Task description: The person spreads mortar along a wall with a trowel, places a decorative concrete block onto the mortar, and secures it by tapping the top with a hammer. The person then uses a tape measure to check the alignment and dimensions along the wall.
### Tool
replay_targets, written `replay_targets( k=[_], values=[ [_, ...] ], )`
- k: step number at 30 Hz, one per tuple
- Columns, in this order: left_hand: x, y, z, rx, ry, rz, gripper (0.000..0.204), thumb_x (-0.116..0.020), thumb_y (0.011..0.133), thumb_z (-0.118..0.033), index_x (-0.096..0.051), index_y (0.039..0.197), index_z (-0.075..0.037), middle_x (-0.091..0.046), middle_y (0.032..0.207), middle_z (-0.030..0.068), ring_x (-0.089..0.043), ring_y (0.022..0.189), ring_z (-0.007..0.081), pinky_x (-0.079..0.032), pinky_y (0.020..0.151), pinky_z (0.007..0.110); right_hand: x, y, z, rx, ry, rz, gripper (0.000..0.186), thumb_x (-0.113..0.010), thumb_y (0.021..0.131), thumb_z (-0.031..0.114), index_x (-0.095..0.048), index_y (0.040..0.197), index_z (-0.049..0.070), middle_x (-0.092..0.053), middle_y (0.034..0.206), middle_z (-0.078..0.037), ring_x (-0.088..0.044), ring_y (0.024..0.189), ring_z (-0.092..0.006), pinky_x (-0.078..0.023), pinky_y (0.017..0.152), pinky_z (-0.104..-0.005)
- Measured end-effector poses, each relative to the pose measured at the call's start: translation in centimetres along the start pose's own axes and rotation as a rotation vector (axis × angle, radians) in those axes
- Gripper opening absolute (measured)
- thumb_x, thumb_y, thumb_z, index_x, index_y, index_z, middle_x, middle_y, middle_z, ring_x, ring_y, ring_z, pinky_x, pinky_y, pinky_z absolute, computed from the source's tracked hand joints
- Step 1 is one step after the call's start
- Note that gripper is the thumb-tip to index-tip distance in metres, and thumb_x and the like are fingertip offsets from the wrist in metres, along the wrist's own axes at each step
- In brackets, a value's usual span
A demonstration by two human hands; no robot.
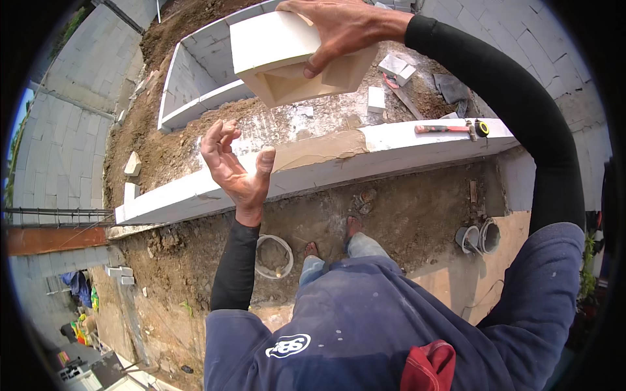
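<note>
My right hand (336, 29) grips a pale block (261, 49) high in the view; its lower face is cream and looks recessed. Below and left of the block, my left hand (238, 166) is raised palm up, fingers apart and slightly curled, holding nothing. Beneath both hands runs a low white block wall (391, 150), its top partly coated with a beige layer (319, 150). On the wall's right part lie a hammer with a red-orange handle (443, 129) and a yellow-and-black tape measure (482, 129).
Beyond lie a block enclosure (195, 78), loose white blocks (376, 99) and tools (404, 98) on dirt. A white bucket (274, 238) stands by my feet (312, 249); grey buckets (489, 238) stand at the right. Rebar (59, 212) projects at the left.
</note>
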State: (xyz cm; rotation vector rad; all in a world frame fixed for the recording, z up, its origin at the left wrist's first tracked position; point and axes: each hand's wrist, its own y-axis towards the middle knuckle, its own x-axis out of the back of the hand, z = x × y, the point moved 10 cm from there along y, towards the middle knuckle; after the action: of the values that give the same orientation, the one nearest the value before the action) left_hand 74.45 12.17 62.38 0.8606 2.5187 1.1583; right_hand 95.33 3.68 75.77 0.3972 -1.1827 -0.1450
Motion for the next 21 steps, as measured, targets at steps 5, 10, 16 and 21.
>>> replay_targets(
  k=[5, 10, 16, 21],
  values=[
    [0.9, -17.7, 9.5, 0.443, 0.466, 0.585, 0.062, -0.089, 0.078, -0.032, -0.065, 0.127, -0.004, -0.064, 0.126, 0.0179, -0.06, 0.122, 0.0289, -0.047, 0.106, 0.043, -8.3, -1.7, -10.0, -0.216, -0.367, 0.094, 0.118, -0.082, 0.054, 0.063, -0.044, 0.15, 0.005, -0.062, 0.113, -0.019, -0.065, 0.106, -0.0309, -0.055, 0.088, -0.0419],
    [-1.7, -15.9, 18.0, 0.407, 0.66, 0.616, 0.116, -0.088, 0.069, -0.057, -0.034, 0.155, 0.0, -0.038, 0.158, 0.0235, -0.028, 0.151, 0.0408, -0.022, 0.121, 0.058, -13.4, -6.8, -12.8, -0.306, -0.248, 0.191, 0.126, -0.083, 0.054, 0.071, -0.042, 0.152, 0.005, -0.059, 0.119, -0.019, -0.059, 0.119, -0.0317, -0.047, 0.093, -0.0496],
    [-7.9, -15.7, 24.0, 0.451, 0.572, 0.777, 0.154, -0.09, 0.053, -0.071, -0.009, 0.16, 0.003, -0.023, 0.164, 0.027, -0.016, 0.155, 0.0423, -0.006, 0.121, 0.068, -18.2, -10.2, -13.9, -0.362, -0.237, 0.308, 0.131, -0.084, 0.055, 0.077, -0.039, 0.154, 0.004, -0.057, 0.122, -0.018, -0.057, 0.119, -0.0309, -0.042, 0.09, -0.0472],
    [-10.2, -17.1, 25.9, 0.502, 0.616, 0.907, 0.129, -0.092, 0.053, -0.066, -0.037, 0.153, -0.005, -0.035, 0.159, 0.0227, -0.03, 0.149, 0.0409, -0.007, 0.12, 0.07, -20.1, -12.1, -13.4, -0.38, -0.171, 0.294, 0.131, -0.086, 0.054, 0.074, -0.038, 0.154, 0.006, -0.057, 0.122, -0.018, -0.056, 0.119, -0.0332, -0.042, 0.091, -0.0502]
  ],
)
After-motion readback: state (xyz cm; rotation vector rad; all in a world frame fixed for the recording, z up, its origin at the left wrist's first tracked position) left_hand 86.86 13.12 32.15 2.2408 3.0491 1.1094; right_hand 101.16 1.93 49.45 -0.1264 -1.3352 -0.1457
